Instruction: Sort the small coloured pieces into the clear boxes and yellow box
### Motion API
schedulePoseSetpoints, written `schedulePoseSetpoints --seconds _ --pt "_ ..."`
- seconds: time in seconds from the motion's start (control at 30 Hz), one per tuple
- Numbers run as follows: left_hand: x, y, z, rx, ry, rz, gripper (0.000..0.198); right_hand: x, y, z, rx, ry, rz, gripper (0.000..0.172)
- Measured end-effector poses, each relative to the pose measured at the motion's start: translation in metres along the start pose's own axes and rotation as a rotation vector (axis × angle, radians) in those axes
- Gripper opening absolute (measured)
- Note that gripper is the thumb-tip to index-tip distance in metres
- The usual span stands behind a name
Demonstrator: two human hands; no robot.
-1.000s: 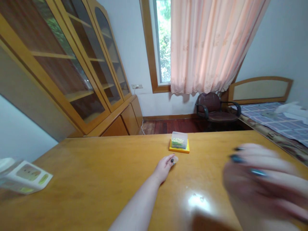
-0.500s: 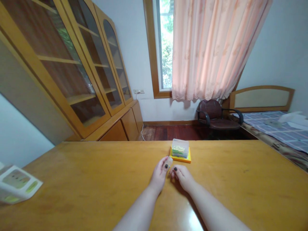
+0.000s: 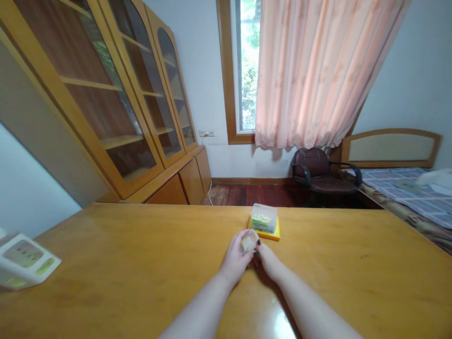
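Over the middle of the table, my left hand (image 3: 235, 256) is closed round a small translucent whitish plastic box (image 3: 250, 240). My right hand (image 3: 268, 259) meets it from the right, with its dark-nailed thumb at the box's near right corner and its other fingers curled beneath, partly hidden. Fingertips of both hands come together there. Just beyond the hands stands a clear plastic case (image 3: 265, 214) with yellow and green pieces showing inside. It rests on a yellow base or lid (image 3: 277, 236). What the small box contains is not clear.
The wooden table (image 3: 148, 263) spreads out on both sides. At its left edge stands a white object with green patches (image 3: 30, 260). Past the far edge are a glass-fronted cabinet (image 3: 123, 94), a brown armchair (image 3: 314, 172) and a bed (image 3: 395, 183).
My right hand has moved in against the small box, which has turned so that its broad side shows more. The case on the yellow base stays put.
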State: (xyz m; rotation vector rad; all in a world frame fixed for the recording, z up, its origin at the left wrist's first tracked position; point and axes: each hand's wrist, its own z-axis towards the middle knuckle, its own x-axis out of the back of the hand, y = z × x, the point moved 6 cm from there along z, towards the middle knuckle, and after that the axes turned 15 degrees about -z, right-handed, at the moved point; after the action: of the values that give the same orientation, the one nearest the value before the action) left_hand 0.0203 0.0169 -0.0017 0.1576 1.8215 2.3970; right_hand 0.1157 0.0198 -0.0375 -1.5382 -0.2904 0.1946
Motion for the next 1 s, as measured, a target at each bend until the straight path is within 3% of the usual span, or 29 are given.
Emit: schedulePoseSetpoints --seconds 0.23,0.4,0.63,0.77,1.0 --pt "-0.001 0.018 -0.003 -0.092 -0.059 0.114 0.052 0.006 0.0 0.008 -0.036 -0.004 0.085 0.079" --pt "0.0 0.021 -0.003 -0.144 -0.104 0.246 0.048 0.004 -0.001 0.008 -0.026 -0.096 0.118 0.067" --pt "0.0 0.024 -0.003 -0.192 -0.179 0.397 0.045 0.002 -0.002 0.006 -0.017 -0.078 0.158 0.066" --pt "0.003 0.025 -0.002 -0.195 -0.143 0.421 0.041 0.005 -0.008 0.003 -0.022 0.037 0.127 0.055" --pt "-0.006 0.029 -0.006 -0.151 -0.179 0.43 0.039 0.016 -0.023 -0.003 0.002 0.233 -0.114 0.044"
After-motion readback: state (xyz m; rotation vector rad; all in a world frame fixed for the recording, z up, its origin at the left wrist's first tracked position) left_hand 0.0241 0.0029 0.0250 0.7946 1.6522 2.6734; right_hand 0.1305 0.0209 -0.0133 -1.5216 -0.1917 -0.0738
